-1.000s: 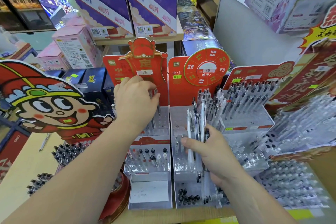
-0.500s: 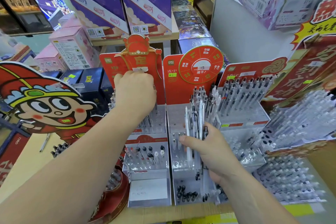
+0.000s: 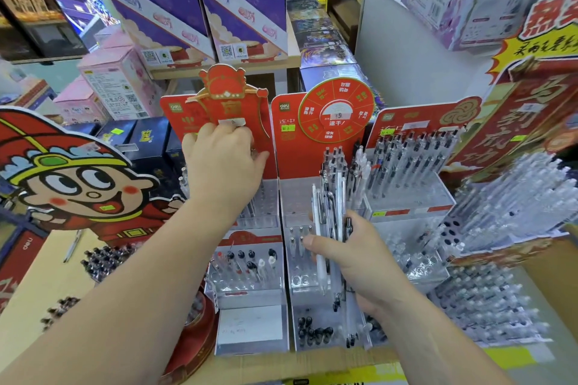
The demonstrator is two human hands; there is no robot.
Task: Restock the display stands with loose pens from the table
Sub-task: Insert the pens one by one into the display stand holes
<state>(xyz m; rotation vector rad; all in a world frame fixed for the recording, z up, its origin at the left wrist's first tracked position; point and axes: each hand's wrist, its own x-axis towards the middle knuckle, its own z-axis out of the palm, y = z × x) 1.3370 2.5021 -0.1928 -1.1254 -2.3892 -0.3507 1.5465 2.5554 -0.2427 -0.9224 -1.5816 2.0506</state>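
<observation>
Wooden table (image 3: 47, 275) underneath, crowded with red-backed display stands. Left display stand (image 3: 250, 300) at 9 o'clock of the middle display stand (image 3: 294, 197), lower tier only part filled. Right display stand (image 3: 413, 197) at 3 o'clock, top rows packed.

Left hand (image 3: 223, 166) up at the left stand's top tier, back toward the camera, fingers curled down toward the sockets. Impossible to tell whether pinching a pen: fingertips hidden.

Right hand (image 3: 353, 256) low in front of the middle stand, wrapped round a bundle of pens (image 3: 331, 206), upright and slightly fanned. One loose pen (image 3: 72, 244) flat on the table at 9 o'clock, well apart from both hands.

Likely step: seating a single pen in the back row.
- Keep the pen upright, tip down, squarely over one socket.
- Press until seated, without forcing.
- Fill from the 12 o'clock rows toward 6, to avoid knocking pens already standing.
- Hold the bundle tight and clear of the middle stand's pens just behind it.
- Draw the next pen from the bundle's outer edge.
</observation>
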